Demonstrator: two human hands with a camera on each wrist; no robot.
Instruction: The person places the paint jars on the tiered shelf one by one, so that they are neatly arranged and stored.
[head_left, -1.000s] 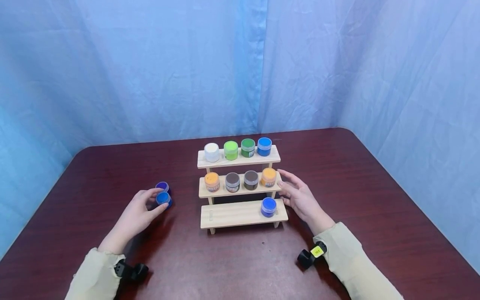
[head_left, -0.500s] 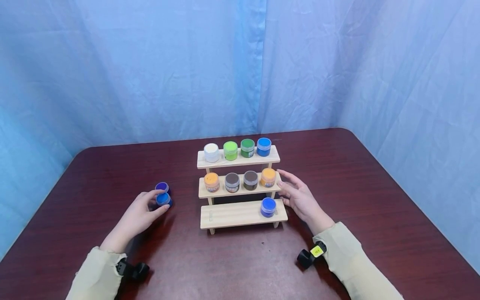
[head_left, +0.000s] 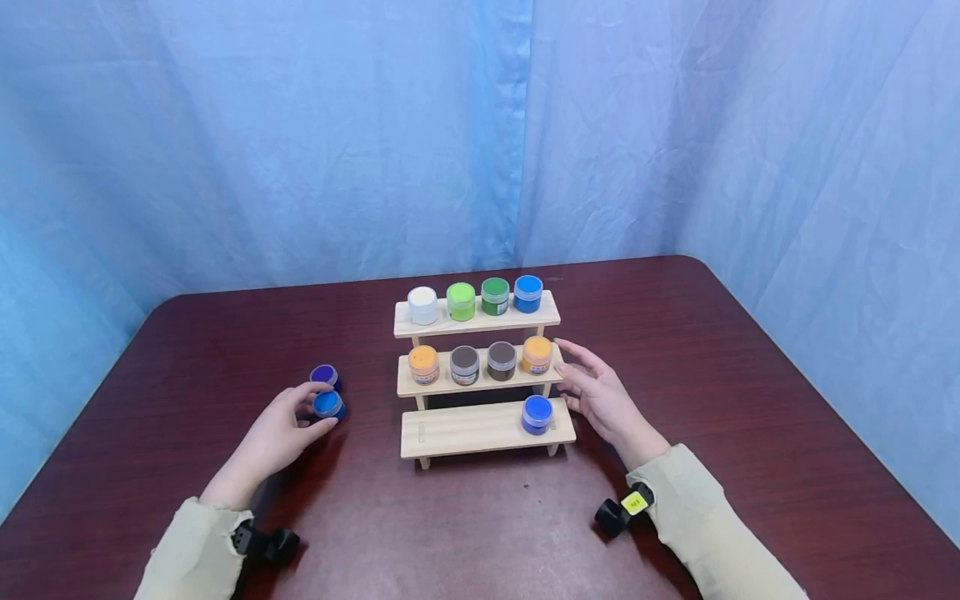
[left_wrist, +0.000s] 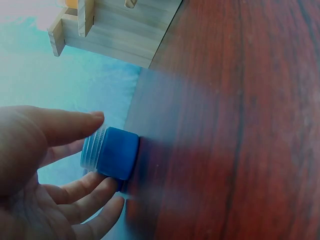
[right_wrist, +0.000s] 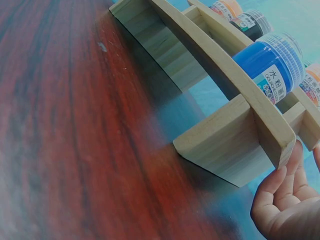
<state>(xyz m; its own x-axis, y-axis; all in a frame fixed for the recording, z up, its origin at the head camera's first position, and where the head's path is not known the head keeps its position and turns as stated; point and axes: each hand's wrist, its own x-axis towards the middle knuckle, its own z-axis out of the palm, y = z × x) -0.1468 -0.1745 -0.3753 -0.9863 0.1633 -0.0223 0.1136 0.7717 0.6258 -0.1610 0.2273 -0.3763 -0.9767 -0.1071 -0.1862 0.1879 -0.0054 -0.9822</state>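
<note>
In the head view, my left hand [head_left: 281, 429] is at the left, its thumb and fingers around a blue paint jar [head_left: 328, 405] with a clear lid. The left wrist view shows the thumb by the lid of that blue jar [left_wrist: 118, 152] and fingers on its other side. Just behind it stands a purple paint jar [head_left: 325, 375]. My right hand [head_left: 603, 400] holds the right end of a three-tier wooden stand [head_left: 465, 429]. In the right wrist view, its fingertips meet the end of the lowest tier; the other fingers are partly out of view.
On the top tier stand white [head_left: 423, 307], light green [head_left: 461, 302], dark green [head_left: 495, 297] and blue jars [head_left: 528, 294]. Orange [head_left: 423, 365] and dark brown jars [head_left: 464, 365] fill the middle tier. One dark blue jar [head_left: 537, 415] is at the bottom tier's right. Blue curtains [head_left: 337, 150] surround the table.
My left hand and the blue paint jar have shifted slightly toward the near side, opening a small gap from the purple jar. The right hand and stand have stayed in place.
</note>
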